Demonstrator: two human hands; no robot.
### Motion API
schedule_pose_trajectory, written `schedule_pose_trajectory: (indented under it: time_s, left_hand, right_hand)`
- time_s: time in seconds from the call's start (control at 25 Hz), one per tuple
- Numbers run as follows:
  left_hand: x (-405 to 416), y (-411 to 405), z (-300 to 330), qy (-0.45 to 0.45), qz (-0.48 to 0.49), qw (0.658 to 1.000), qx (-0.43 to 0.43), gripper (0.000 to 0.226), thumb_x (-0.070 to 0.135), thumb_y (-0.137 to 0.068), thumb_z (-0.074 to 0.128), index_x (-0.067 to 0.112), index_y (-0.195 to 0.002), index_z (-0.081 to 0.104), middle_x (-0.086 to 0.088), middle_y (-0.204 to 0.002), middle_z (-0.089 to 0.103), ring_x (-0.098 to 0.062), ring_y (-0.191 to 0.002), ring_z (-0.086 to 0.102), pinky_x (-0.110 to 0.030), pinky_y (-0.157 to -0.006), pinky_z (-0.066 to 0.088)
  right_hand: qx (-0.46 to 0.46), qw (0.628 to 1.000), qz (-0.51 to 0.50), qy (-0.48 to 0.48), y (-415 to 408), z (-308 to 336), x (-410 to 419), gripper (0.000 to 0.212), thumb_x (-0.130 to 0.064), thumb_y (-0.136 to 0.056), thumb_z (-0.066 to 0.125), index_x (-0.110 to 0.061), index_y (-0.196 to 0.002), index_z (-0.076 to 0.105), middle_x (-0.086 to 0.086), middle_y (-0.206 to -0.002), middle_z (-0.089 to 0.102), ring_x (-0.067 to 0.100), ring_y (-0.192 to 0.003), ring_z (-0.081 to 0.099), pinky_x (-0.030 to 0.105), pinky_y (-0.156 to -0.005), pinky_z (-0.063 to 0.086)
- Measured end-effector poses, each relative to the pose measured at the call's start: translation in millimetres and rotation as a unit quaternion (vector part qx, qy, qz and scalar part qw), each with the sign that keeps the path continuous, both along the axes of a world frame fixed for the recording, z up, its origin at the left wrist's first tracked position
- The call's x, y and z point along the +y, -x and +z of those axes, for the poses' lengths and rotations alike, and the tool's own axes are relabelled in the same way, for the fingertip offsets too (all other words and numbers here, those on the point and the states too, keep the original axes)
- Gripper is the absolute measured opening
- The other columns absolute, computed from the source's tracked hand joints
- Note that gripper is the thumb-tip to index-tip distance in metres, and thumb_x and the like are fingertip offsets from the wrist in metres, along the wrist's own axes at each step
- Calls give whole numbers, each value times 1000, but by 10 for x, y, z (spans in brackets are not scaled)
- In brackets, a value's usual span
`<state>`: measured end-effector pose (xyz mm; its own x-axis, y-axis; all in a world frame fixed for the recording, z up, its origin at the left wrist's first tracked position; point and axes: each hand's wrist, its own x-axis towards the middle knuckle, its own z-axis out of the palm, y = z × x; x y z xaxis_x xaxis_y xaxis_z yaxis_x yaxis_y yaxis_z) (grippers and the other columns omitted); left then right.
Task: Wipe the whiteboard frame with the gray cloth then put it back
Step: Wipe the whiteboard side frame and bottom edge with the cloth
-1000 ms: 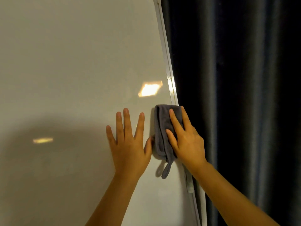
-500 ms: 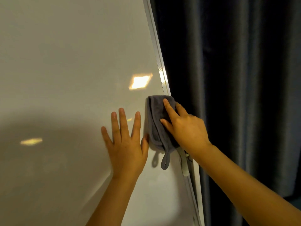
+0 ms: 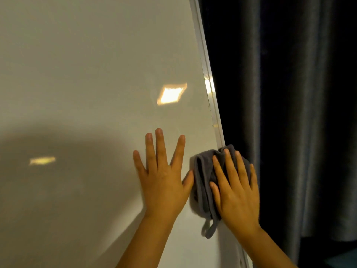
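Observation:
The whiteboard (image 3: pixel 87 93) fills the left of the view, and its pale metal frame (image 3: pixel 206 74) runs down its right edge. A folded gray cloth (image 3: pixel 202 182) with a hanging loop lies over that frame edge. My right hand (image 3: pixel 235 190) lies flat on the cloth, fingers spread, and presses it to the frame. Beside it, my left hand (image 3: pixel 164 178) rests flat on the board with fingers apart, its thumb touching the cloth's left side. The frame under the cloth is hidden.
A dark pleated curtain (image 3: pixel 289 113) hangs right behind the frame's right side. Two bright light reflections show on the board surface. A shadow covers the board's lower left.
My right hand and the cloth have slid down the frame edge, and the fingers now lie flatter over the cloth. The left hand stays flat on the board.

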<state>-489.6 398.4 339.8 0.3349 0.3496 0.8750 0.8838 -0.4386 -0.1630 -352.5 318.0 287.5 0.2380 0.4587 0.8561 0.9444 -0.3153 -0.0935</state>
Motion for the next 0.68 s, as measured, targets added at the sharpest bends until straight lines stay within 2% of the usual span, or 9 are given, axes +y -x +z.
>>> schedule_pose_trajectory:
  time_s: [0.12, 0.32, 0.52, 0.68]
  left_hand:
    - [-33, -4, -147, 8, -9, 1000, 3, 82, 74, -79, 22, 31, -149, 13, -16, -157, 13, -37, -144, 3, -59, -110, 4]
    - [11, 205, -273, -17, -17, 999, 33, 81, 75, -81, 22, 31, -149, 15, -12, -158, 7, -30, -145, -1, -54, -112, 4]
    - [73, 398, -341, -58, -4, 995, 77, 77, 73, -86, 18, 29, -149, 18, -11, -157, 11, -31, -145, 6, -57, -113, 2]
    - [59, 427, -462, -56, 1, 996, 68, 74, 69, -87, 21, 29, -149, 17, -13, -157, 15, -32, -145, 6, -58, -113, 4]
  right_hand:
    - [18, 1000, 13, -5, 18, -162, 11, 55, -48, -95, 11, -20, -143, 15, 10, -150, 18, 25, -142, 1, 50, -113, 7]
    - [16, 998, 56, 12, 2, -702, -99, 54, -48, -96, 12, -23, -144, 11, 2, -152, 10, 24, -142, -2, 47, -114, 3]
    - [95, 993, 60, -17, 78, -976, -97, 55, -49, -95, 9, -29, -145, -2, -6, -154, -9, 21, -142, -9, 42, -115, -2]
    - [111, 989, 82, -51, 130, -1055, -27, 56, -49, -94, 13, -28, -145, 4, -2, -152, 1, 23, -142, -6, 40, -115, -2]
